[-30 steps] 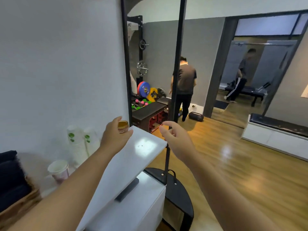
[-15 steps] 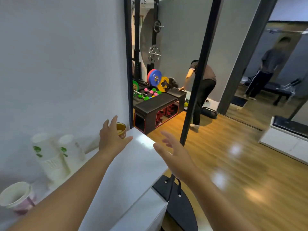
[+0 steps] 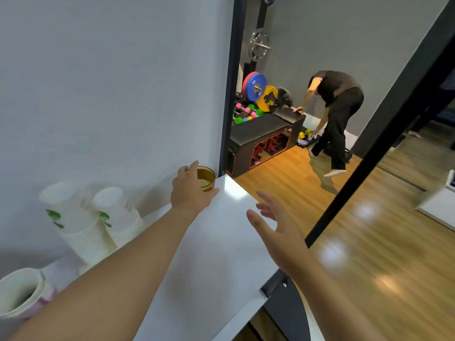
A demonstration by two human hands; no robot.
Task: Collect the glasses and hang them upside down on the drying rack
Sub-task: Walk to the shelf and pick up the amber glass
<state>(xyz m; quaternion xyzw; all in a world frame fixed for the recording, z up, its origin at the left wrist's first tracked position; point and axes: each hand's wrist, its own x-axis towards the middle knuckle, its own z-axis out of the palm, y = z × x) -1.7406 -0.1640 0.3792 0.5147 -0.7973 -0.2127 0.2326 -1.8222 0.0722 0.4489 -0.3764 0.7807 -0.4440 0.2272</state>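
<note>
- White countertop: carries the task's thing at its far corner, toward 12 o'clock, against the wall.
- Right hand: open, fingers spread, holding nothing, at 3 o'clock of the left.
- Left hand: fingers wrapped round the glass's side.
- Small amber tumbler glass: upright, round-rimmed; probably light, rigid, smooth, breakable; best held around the wall.

Two bare forearms come into the head view from the near edge, each ending in one of the person's hands. The left hand and the right hand are both ungloved. No sleeve or cuff covers either forearm as far back as the frame shows. The fingers of the right hand are slightly blurred.
</note>
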